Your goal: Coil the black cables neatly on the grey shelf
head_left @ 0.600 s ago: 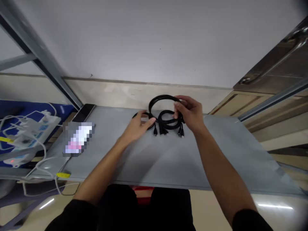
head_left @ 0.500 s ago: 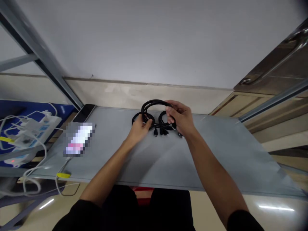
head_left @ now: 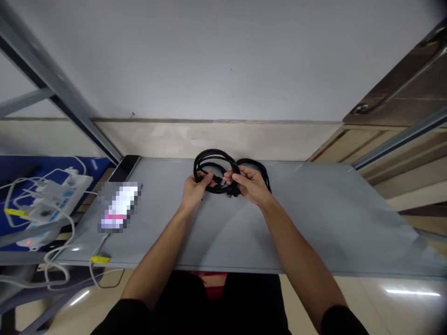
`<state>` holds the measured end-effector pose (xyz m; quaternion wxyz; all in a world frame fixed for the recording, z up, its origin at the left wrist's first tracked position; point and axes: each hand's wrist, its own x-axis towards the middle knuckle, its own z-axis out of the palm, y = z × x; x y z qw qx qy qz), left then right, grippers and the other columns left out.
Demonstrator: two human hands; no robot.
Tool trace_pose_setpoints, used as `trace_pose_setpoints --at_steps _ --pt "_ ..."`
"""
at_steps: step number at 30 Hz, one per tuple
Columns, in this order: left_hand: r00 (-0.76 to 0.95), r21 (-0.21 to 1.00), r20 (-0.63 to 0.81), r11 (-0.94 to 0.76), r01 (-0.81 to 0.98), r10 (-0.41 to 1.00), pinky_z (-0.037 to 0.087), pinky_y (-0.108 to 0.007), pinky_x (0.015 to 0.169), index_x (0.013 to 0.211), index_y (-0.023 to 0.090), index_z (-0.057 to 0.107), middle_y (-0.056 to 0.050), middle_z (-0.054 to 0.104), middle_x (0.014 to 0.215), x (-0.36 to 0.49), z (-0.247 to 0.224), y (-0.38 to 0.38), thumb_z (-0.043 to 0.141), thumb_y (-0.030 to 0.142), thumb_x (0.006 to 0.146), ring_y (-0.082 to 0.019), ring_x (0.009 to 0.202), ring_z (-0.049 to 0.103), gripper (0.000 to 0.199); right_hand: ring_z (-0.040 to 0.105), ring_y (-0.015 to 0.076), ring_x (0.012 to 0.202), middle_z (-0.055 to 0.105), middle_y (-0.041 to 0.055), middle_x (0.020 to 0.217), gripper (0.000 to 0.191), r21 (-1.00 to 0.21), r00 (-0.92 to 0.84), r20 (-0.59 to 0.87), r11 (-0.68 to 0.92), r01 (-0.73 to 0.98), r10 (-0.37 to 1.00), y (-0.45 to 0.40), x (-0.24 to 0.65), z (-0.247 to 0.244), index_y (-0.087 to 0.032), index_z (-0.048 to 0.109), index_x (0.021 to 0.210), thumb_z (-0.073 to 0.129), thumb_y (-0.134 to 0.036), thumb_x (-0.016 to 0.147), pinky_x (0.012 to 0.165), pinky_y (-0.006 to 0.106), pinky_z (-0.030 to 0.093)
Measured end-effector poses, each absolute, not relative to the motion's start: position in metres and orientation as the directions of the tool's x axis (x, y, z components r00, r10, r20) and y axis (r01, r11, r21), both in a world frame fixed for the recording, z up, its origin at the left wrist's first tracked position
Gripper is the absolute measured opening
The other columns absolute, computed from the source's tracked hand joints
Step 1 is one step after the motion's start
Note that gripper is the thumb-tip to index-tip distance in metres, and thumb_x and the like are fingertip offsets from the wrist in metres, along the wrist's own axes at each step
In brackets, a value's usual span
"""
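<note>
Grip's snug on both sides in the head view: left hand (head_left: 193,191) pinching the left edge of a coiled black cable (head_left: 213,151), right hand (head_left: 250,185) on its right edge, dark plug (head_left: 218,179) between them. That coil's tilted up toward the back of the grey surface (head_left: 324,209), with another black coil (head_left: 260,166) partly behind the right hand. Way over left, a lit, pixelated phone (head_left: 120,204) sits near a white power strip (head_left: 66,197).
</note>
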<state>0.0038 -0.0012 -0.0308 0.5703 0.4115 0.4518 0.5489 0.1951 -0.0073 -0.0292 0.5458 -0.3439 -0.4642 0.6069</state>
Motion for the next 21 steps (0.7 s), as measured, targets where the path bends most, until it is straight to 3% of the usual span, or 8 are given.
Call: trace_pose_setpoints --at_steps 5,9,13,17,21 --pt "-0.078 0.98 0.015 -0.03 -0.194 0.997 0.057 -0.031 0.074 0.089 0.019 0.078 -0.003 0.074 0.08 0.007 -0.03 -0.004 0.095 0.054 0.066 -0.015 0.071 0.067 0.045 0.067 0.0129 0.063 0.07 -0.0037 0.072 0.045 -0.94 -0.049 0.103 0.081 -0.332 0.994 0.0 0.192 -0.04 -0.025 0.077 0.089 0.097 -0.056 0.065 0.06 0.027 0.059" --pt "-0.073 0.978 0.062 -0.075 -0.194 0.995 0.056 -0.031 0.075 0.086 0.019 0.077 -0.002 0.073 0.08 0.011 -0.027 -0.009 0.096 0.055 0.064 -0.016 0.074 0.068 0.046 0.063 0.0136 0.06 0.068 -0.0033 0.07 0.042 -0.935 0.092 0.13 0.153 -0.32 0.987 0.001 0.187 -0.05 -0.024 0.078 0.09 0.094 -0.057 0.069 0.058 0.029 0.056" --pt "0.125 0.966 0.042 -0.009 -0.257 0.991 0.058 -0.034 0.076 0.082 0.02 0.074 -0.004 0.075 0.079 0.011 -0.022 -0.016 0.096 0.06 0.064 -0.019 0.075 0.07 0.048 0.066 0.0188 0.067 0.071 0.0 0.075 0.043 -0.954 0.322 0.118 0.197 -0.227 0.94 0.003 0.178 -0.064 -0.024 0.079 0.095 0.09 -0.058 0.071 0.062 0.034 0.058" --pt "0.405 0.974 0.021 0.072 -0.213 0.914 0.058 -0.033 0.076 0.106 0.021 0.075 -0.002 0.073 0.08 0.014 -0.022 -0.023 0.099 0.056 0.062 -0.018 0.076 0.07 0.061 0.07 0.0232 0.074 0.072 0.0024 0.075 0.044 -0.972 0.515 0.101 0.194 -0.13 0.851 0.006 0.176 -0.069 -0.022 0.077 0.1 0.079 -0.062 0.081 0.066 0.036 0.059" --pt "0.296 0.98 0.153 -0.106 -0.17 0.943 0.059 -0.038 0.094 0.127 0.025 0.065 -0.005 0.073 0.1 0.022 -0.032 -0.026 0.085 0.064 0.081 -0.021 0.094 0.072 0.064 0.074 0.0259 0.081 0.075 0.0056 0.078 0.042 -0.978 0.653 0.17 0.209 0.018 0.738 0.005 0.186 -0.062 -0.021 0.075 0.101 0.065 -0.06 0.091 0.078 0.041 0.062"
